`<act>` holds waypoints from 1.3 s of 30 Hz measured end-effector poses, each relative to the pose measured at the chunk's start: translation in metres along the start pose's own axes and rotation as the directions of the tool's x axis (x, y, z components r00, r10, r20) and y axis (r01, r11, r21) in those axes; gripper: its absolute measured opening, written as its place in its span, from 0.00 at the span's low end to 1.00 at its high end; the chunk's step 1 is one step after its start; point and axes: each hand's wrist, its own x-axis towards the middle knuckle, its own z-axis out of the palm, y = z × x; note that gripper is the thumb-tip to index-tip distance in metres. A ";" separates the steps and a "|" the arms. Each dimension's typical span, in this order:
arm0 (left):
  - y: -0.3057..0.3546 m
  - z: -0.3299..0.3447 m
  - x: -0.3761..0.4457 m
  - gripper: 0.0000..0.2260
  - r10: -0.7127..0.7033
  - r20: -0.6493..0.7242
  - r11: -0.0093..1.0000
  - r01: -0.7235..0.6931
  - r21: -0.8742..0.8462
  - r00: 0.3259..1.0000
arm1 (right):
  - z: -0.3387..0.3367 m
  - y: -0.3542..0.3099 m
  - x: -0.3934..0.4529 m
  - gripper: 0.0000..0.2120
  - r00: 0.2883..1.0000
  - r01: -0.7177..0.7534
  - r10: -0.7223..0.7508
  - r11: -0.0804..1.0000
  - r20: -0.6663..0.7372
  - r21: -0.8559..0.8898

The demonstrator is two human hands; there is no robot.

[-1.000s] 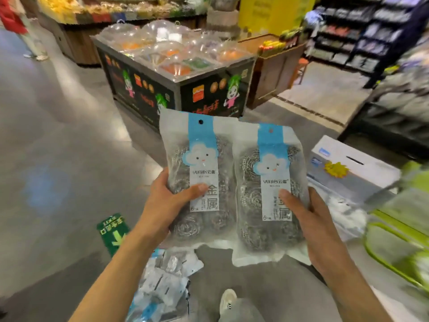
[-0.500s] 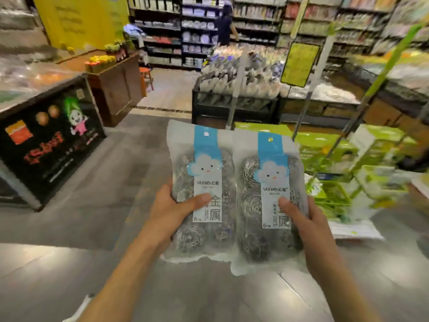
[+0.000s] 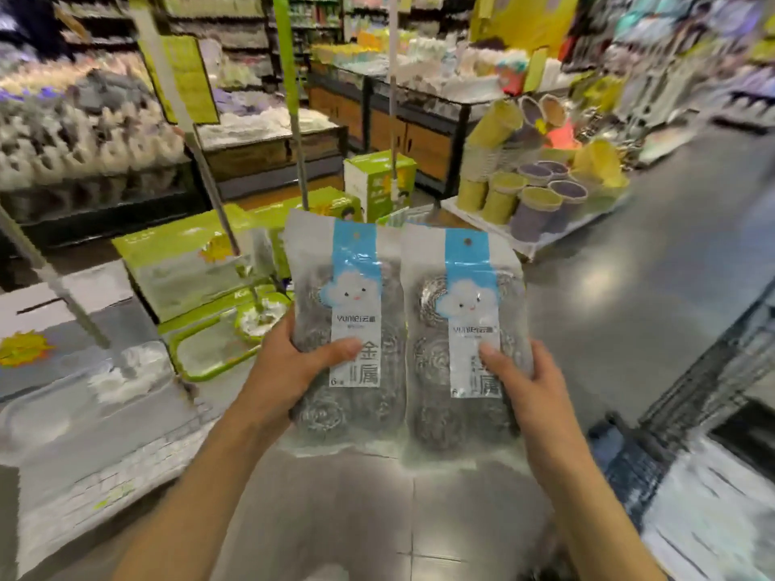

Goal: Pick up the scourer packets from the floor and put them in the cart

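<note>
Two scourer packets are up off the floor and held side by side in the middle of the frame, faces toward the camera. The left hand (image 3: 285, 371) grips the left packet (image 3: 348, 329) with its thumb pressed across the white label and the other fingers wrapped behind, and the right hand (image 3: 532, 392) holds the right packet (image 3: 465, 341) the same way. The inner edges touch or overlap a bit, probably so the pair moves as one flat bundle instead of flopping around. The bags are thin clear plastic, crinkly at the sealed bottom edges, each with a blue header strip, a hang hole and a little cloud face. Inside you can see coiled steel wool balls, shiny and springy looking, so they should squash a little under the thumbs. At the lower right edge of the frame there's a dark wire grid (image 3: 713, 392) that I'd guess is the cart, though it's too blurry to say for sure. Green and white mop boxes (image 3: 188, 266) sit at the middle left, and stacked cups (image 3: 541, 195) at the upper right.
</note>
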 end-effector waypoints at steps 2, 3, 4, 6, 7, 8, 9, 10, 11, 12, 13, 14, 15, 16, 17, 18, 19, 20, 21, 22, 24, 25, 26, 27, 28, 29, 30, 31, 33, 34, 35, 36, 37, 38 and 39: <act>-0.007 0.044 0.029 0.25 -0.007 0.095 1.000 0.004 0.028 0.995 | -0.034 0.004 0.013 0.20 0.994 -0.006 0.006 1.000 -0.111 0.001; -0.011 0.065 0.044 0.25 -0.014 0.141 0.999 0.007 0.047 0.990 | -0.049 0.006 0.020 0.22 0.986 -0.012 0.013 1.000 -0.166 0.006; -0.015 0.086 0.059 0.26 -0.028 0.185 0.998 0.016 0.067 0.982 | -0.065 0.008 0.029 0.21 0.977 -0.013 0.015 1.000 -0.212 0.013; -0.024 0.125 0.092 0.30 -0.069 0.263 0.994 0.044 0.102 0.962 | -0.094 0.013 0.047 0.18 0.955 -0.020 0.029 0.999 -0.295 0.031; -0.028 0.146 0.109 0.31 -0.085 0.303 0.992 0.051 0.119 0.949 | -0.107 0.014 0.057 0.19 0.942 -0.020 0.033 0.999 -0.334 0.041; -0.032 0.166 0.125 0.33 -0.096 0.338 0.989 0.051 0.140 0.936 | -0.120 0.016 0.067 0.20 0.928 -0.018 0.035 0.999 -0.370 0.048; -0.036 0.187 0.142 0.33 -0.101 0.370 0.987 0.045 0.157 0.923 | -0.131 0.017 0.079 0.19 0.914 -0.015 0.035 0.999 -0.405 0.051; -0.041 0.209 0.160 0.33 -0.099 0.398 0.986 0.035 0.165 0.912 | -0.143 0.018 0.093 0.16 0.896 -0.012 0.033 0.999 -0.442 0.050; -0.044 0.230 0.178 0.33 -0.100 0.422 0.984 0.028 0.174 0.901 | -0.154 0.019 0.107 0.14 0.876 -0.007 0.028 0.999 -0.481 0.046; -0.047 0.252 0.194 0.34 -0.105 0.447 0.983 0.024 0.184 0.889 | -0.165 0.020 0.122 0.13 0.854 -0.006 0.027 0.999 -0.520 0.042; -0.049 0.275 0.212 0.35 -0.117 0.478 0.981 0.027 0.190 0.870 | -0.176 0.019 0.137 0.12 0.831 -0.006 0.027 0.999 -0.555 0.038; -0.052 0.299 0.229 0.36 -0.134 0.518 0.981 0.038 0.191 0.845 | -0.187 0.017 0.151 0.13 0.809 -0.012 0.028 0.999 -0.588 0.030; -0.053 0.322 0.246 0.34 -0.156 0.558 0.979 0.053 0.197 0.815 | -0.197 0.015 0.163 0.13 0.786 -0.020 0.031 0.999 -0.618 0.025; -0.055 0.346 0.260 0.32 -0.181 0.596 0.976 0.067 0.208 0.782 | -0.208 0.013 0.174 0.14 0.760 -0.026 0.032 0.999 -0.649 0.018; -0.056 0.370 0.272 0.30 -0.205 0.636 0.973 0.083 0.216 0.744 | -0.219 0.011 0.182 0.16 0.726 -0.035 0.032 0.999 -0.687 0.010; -0.057 0.393 0.281 0.29 -0.225 0.678 0.970 0.099 0.220 0.700 | -0.231 0.010 0.190 0.17 0.690 -0.048 0.033 0.999 -0.723 0.000; -0.058 0.416 0.289 0.28 -0.242 0.717 0.968 0.110 0.226 0.654 | -0.243 0.010 0.196 0.17 0.654 -0.053 0.031 0.999 -0.756 -0.004; -0.060 0.439 0.296 0.29 -0.259 0.748 0.964 0.115 0.240 0.611 | -0.255 0.011 0.201 0.17 0.615 -0.054 0.033 0.999 -0.787 -0.001; -0.063 0.461 0.302 0.29 -0.279 0.771 0.959 0.122 0.256 0.572 | -0.267 0.012 0.205 0.18 0.575 -0.054 0.034 0.999 -0.818 0.003; -0.066 0.482 0.307 0.29 -0.302 0.790 0.952 0.135 0.273 0.534 | -0.278 0.013 0.209 0.22 0.535 -0.058 0.032 0.998 -0.844 0.001; -0.074 0.526 0.315 0.29 -0.340 0.825 0.940 0.144 0.309 0.452 | -0.300 0.014 0.217 0.29 0.452 -0.082 0.030 0.997 -0.891 -0.008; -0.079 0.548 0.317 0.28 -0.352 0.838 0.936 0.136 0.325 0.418 | -0.312 0.016 0.221 0.29 0.415 -0.086 0.035 0.996 -0.909 0.000; -0.085 0.571 0.318 0.28 -0.361 0.848 0.932 0.125 0.340 0.388 | -0.324 0.019 0.225 0.28 0.376 -0.088 0.048 0.996 -0.925 0.016; -0.092 0.594 0.319 0.27 -0.362 0.859 0.932 0.108 0.347 0.362 | -0.337 0.023 0.229 0.27 0.336 -0.089 0.052 0.996 -0.940 0.023; -0.100 0.614 0.317 0.25 -0.370 0.863 0.928 0.094 0.360 0.345 | -0.350 0.028 0.231 0.28 0.297 -0.100 0.061 0.994 -0.953 0.032; -0.107 0.634 0.315 0.25 -0.385 0.864 0.921 0.083 0.380 0.325 | -0.363 0.034 0.233 0.29 0.260 -0.100 0.071 0.994 -0.963 0.046; -0.114 0.657 0.315 0.26 -0.399 0.869 0.915 0.067 0.397 0.292 | -0.377 0.039 0.238 0.29 0.214 -0.090 0.085 0.994 -0.973 0.067; -0.120 0.679 0.314 0.27 -0.413 0.874 0.908 0.050 0.415 0.256 | -0.390 0.044 0.243 0.27 0.169 -0.094 0.099 0.992 -0.981 0.084; -0.132 0.719 0.312 0.29 -0.442 0.875 0.894 0.010 0.449 0.198 | -0.413 0.053 0.248 0.25 0.107 -0.082 0.129 0.989 -0.986 0.121; -0.138 0.739 0.310 0.29 -0.451 0.877 0.889 -0.005 0.458 0.167 | -0.423 0.056 0.251 0.26 0.081 -0.067 0.144 0.988 -0.986 0.139; -0.144 0.758 0.308 0.30 -0.462 0.877 0.883 -0.025 0.469 0.133 | -0.432 0.059 0.253 0.27 0.053 -0.057 0.161 0.986 -0.985 0.158; -0.150 0.775 0.306 0.31 -0.472 0.876 0.877 -0.046 0.478 0.101 | -0.440 0.063 0.255 0.28 0.018 -0.049 0.185 0.982 -0.983 0.184; -0.157 0.792 0.304 0.33 -0.481 0.874 0.872 -0.065 0.485 0.065 | -0.447 0.069 0.256 0.28 -0.008 -0.035 0.211 0.977 -0.978 0.211; -0.164 0.807 0.301 0.35 -0.495 0.868 0.865 -0.073 0.496 0.025 | -0.453 0.073 0.255 0.29 -0.041 -0.014 0.243 0.970 -0.969 0.244; -0.172 0.820 0.296 0.36 -0.508 0.861 0.859 -0.086 0.505 -0.020 | -0.457 0.079 0.253 0.28 -0.076 0.016 0.271 0.963 -0.960 0.271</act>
